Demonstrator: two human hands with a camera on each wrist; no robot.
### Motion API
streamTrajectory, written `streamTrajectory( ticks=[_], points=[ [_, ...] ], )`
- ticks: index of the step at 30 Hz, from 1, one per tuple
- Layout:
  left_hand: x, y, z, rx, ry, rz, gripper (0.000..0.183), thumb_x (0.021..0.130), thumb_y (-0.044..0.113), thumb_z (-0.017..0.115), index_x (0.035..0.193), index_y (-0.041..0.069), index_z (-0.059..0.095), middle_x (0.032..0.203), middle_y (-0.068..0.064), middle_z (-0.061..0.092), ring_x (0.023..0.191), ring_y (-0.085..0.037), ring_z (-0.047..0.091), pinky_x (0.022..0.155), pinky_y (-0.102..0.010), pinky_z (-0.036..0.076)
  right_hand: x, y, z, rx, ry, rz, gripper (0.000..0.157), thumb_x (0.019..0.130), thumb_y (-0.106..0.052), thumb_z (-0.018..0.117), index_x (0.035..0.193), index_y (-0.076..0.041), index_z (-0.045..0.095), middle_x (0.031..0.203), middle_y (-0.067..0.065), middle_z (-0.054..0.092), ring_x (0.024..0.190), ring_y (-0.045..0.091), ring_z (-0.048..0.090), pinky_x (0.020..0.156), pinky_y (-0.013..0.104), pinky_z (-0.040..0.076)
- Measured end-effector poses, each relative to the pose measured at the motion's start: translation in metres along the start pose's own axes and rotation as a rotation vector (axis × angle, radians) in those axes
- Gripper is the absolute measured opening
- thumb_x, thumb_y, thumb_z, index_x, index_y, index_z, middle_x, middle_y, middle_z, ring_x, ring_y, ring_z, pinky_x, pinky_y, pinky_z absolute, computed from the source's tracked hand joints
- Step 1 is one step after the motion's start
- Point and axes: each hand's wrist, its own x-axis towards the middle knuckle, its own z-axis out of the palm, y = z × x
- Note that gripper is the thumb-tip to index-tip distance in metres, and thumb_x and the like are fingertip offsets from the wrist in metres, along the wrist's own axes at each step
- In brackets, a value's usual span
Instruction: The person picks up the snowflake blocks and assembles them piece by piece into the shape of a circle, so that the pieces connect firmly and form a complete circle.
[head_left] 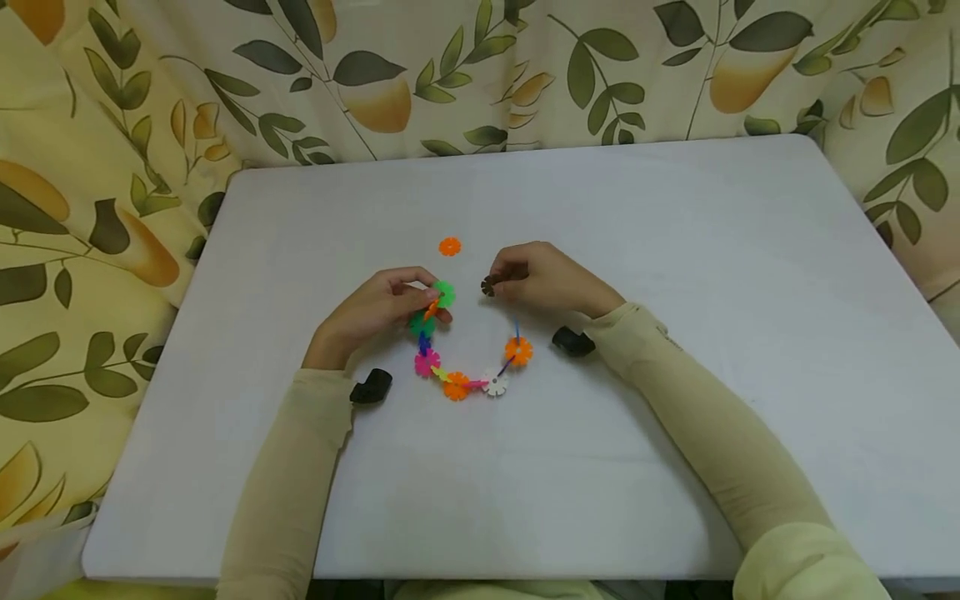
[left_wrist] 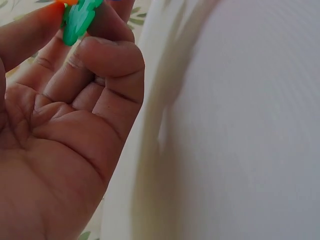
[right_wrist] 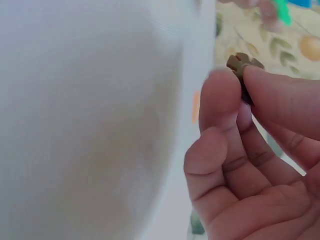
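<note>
My left hand (head_left: 381, 308) pinches the upper left end of a curved chain of notched plastic discs, close to its light green disc (head_left: 446, 293). From there the chain curves down and round through a pink disc (head_left: 427, 362), an orange disc (head_left: 456, 386) and a white disc (head_left: 495, 385) to a blue disc (head_left: 517, 328) seen edge-on at its right end. Across a gap from the green end, my right hand (head_left: 551, 279) holds a brown notched disc (right_wrist: 242, 65) between thumb and fingertip. In the left wrist view, a green disc (left_wrist: 79, 22) shows at my fingertips.
A single orange disc (head_left: 450, 247) lies on the white table (head_left: 675, 467) beyond my hands. Black wrist devices sit by each sleeve, one at the left (head_left: 372, 387) and another at the right (head_left: 573, 342). Leaf-patterned curtain (head_left: 480, 75) hangs behind the table.
</note>
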Motion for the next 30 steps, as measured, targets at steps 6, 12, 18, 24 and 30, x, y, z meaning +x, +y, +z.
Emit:
streamTrajectory(
  ticks=[6, 12, 18, 24, 30],
  points=[
    [0.008, 0.003, 0.003, 0.004, 0.013, 0.036, 0.018, 0.110, 0.018, 0.062, 0.115, 0.002, 0.070, 0.108, -0.016, 0.079, 0.086, -0.024, 0.064, 0.072, -0.030, 0.047, -0.014, -0.006, -0.008, 0.055, 0.104, -0.039, 0.014, 0.101, 0.001, 0.071, 0.112, 0.001, 0.080, 0.105, 0.014, 0.079, 0.083, 0.026, 0.072, 0.082, 0.026, 0.055],
    [0.014, 0.013, 0.007, 0.025, 0.017, 0.073, 0.019, 0.109, 0.020, 0.062, 0.112, 0.003, 0.071, 0.108, -0.018, 0.077, 0.092, -0.029, 0.066, 0.078, -0.032, 0.050, -0.017, -0.013, -0.013, 0.009, 0.162, -0.129, 0.012, 0.101, -0.003, 0.074, 0.111, -0.001, 0.081, 0.100, 0.016, 0.078, 0.078, 0.030, 0.072, 0.073, 0.024, 0.052],
    [0.021, 0.019, 0.011, 0.018, 0.033, 0.063, 0.019, 0.109, 0.020, 0.064, 0.112, 0.002, 0.071, 0.106, -0.021, 0.077, 0.092, -0.028, 0.066, 0.075, -0.031, 0.048, -0.018, -0.017, -0.014, -0.031, 0.159, -0.143, 0.010, 0.102, -0.003, 0.073, 0.108, 0.000, 0.081, 0.096, 0.017, 0.078, 0.075, 0.031, 0.071, 0.068, 0.023, 0.052],
    [0.027, 0.021, 0.014, 0.004, 0.045, 0.086, 0.021, 0.109, 0.019, 0.064, 0.113, 0.000, 0.072, 0.104, -0.024, 0.076, 0.098, -0.034, 0.067, 0.084, -0.034, 0.048, -0.021, -0.019, -0.016, -0.098, 0.163, -0.158, 0.011, 0.101, 0.000, 0.073, 0.108, 0.000, 0.081, 0.099, 0.015, 0.079, 0.075, 0.027, 0.073, 0.068, 0.022, 0.055],
    [0.033, 0.018, 0.018, 0.013, 0.049, 0.107, 0.022, 0.110, 0.018, 0.062, 0.113, -0.001, 0.073, 0.097, -0.015, 0.077, 0.101, -0.036, 0.066, 0.088, -0.036, 0.049, -0.022, -0.029, -0.012, -0.238, 0.159, -0.251, 0.014, 0.099, 0.003, 0.074, 0.109, 0.001, 0.082, 0.104, 0.012, 0.080, 0.081, 0.020, 0.073, 0.075, 0.032, 0.058]
  ],
)
